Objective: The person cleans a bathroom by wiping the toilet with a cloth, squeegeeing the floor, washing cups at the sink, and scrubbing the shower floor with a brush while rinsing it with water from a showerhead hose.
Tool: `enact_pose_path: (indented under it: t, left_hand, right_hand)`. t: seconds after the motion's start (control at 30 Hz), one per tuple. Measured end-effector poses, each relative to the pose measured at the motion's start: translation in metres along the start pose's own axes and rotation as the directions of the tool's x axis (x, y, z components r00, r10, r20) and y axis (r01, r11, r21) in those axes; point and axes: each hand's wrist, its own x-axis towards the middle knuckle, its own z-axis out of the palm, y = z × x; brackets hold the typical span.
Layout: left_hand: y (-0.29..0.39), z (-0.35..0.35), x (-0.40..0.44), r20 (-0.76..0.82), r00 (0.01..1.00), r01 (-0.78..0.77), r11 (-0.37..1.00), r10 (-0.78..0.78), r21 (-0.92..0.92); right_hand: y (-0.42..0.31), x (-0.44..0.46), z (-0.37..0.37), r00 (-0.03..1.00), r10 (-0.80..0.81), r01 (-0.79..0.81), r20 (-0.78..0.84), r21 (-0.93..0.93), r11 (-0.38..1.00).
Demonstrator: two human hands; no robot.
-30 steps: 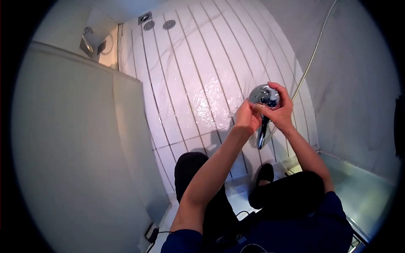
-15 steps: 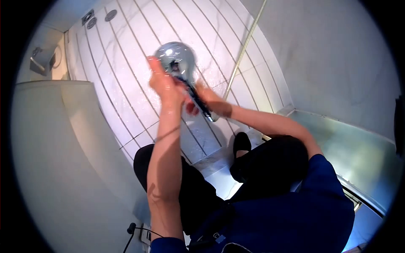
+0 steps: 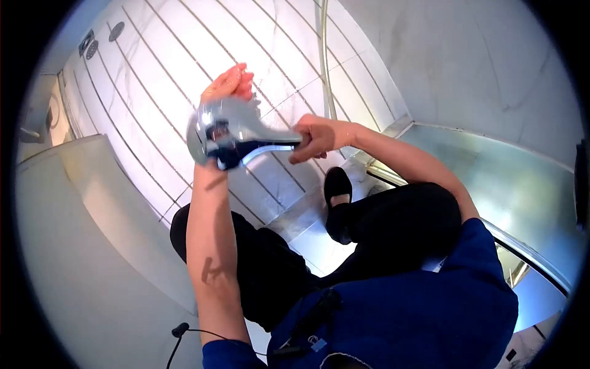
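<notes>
A chrome handheld shower head hangs over my left wrist, its round head to the left and its handle to the right. My right hand is closed around the handle's end. Beyond the shower head, my left hand is palm up with loosely curled fingers and nothing in it. Its skin looks wet, and the shower head hides its wrist. A pale shower hose runs from behind my right hand toward the top of the view.
Below lies a wet, white marble-look floor with dark grooves. Round drain covers sit at upper left. A pale curved panel stands on the left, a grey wall and a glass panel on the right. My black shoe rests near the threshold.
My left hand has let go of the shower head and reaches past it. My right hand has swung the shower head left and nearer, over my left wrist.
</notes>
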Motion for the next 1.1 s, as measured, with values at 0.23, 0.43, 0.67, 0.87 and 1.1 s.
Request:
enact_pose_path:
  t: [0.23, 0.43, 0.67, 0.87, 1.1]
  left_hand:
    - [-0.016, -0.040, 0.031, -0.374, 0.927, 0.183, 0.823, 0.039, 0.538]
    - [-0.019, -0.011, 0.012, -0.279, 0.956, 0.007, 0.957, -0.092, -0.290]
    - [-0.022, -0.021, 0.032, -0.093, 0.990, -0.124, 0.969, 0.106, -0.214]
    - [-0.022, -0.030, 0.050, -0.272, 0.948, -0.265, 0.879, 0.164, -0.396]
    - [-0.017, -0.011, 0.024, -0.397, 0.875, -0.345, 0.933, 0.278, -0.107]
  right_hand:
    - [0.068, 0.004, -0.023, 0.975, -0.179, 0.135, -0.133, -0.289, 0.948]
    - [0.026, 0.023, 0.001, 0.956, -0.099, 0.154, -0.277, 0.187, 0.970]
    - [0.073, 0.070, 0.006, 0.855, -0.291, 0.279, -0.429, -0.092, 0.956]
    - [0.004, 0.017, -0.109, 0.546, -0.583, 0.185, -0.602, -0.592, 0.784]
    - [-0.360, -0.180, -0.247, -0.057, -0.998, -0.505, -0.019, -0.862, 0.045]
